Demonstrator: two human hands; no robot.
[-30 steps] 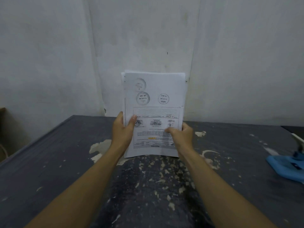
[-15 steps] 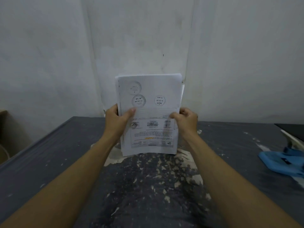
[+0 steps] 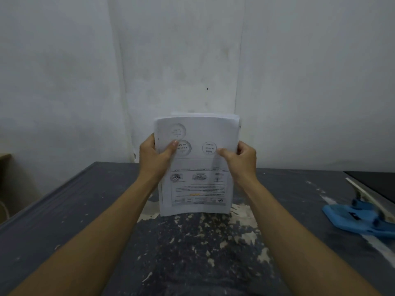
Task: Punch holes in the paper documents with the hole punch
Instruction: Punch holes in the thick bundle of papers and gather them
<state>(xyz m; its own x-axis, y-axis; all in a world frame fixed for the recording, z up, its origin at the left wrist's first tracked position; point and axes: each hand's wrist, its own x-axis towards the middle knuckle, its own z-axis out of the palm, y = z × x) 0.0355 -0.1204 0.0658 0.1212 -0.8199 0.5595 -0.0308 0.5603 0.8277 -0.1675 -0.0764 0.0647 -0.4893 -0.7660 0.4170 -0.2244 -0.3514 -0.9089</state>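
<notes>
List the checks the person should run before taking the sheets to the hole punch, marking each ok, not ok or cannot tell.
1. Both hands hold the paper stack: ok. The left hand and right hand each grip a side edge.
2. Stack upright over the table: ok.
3. Sheet edges squared: not ok. Back sheets stick out at the top right.
4. Hole punch within reach: ok, probably. It sits on the table to the right.
5. Punch slot clear: cannot tell.
</notes>
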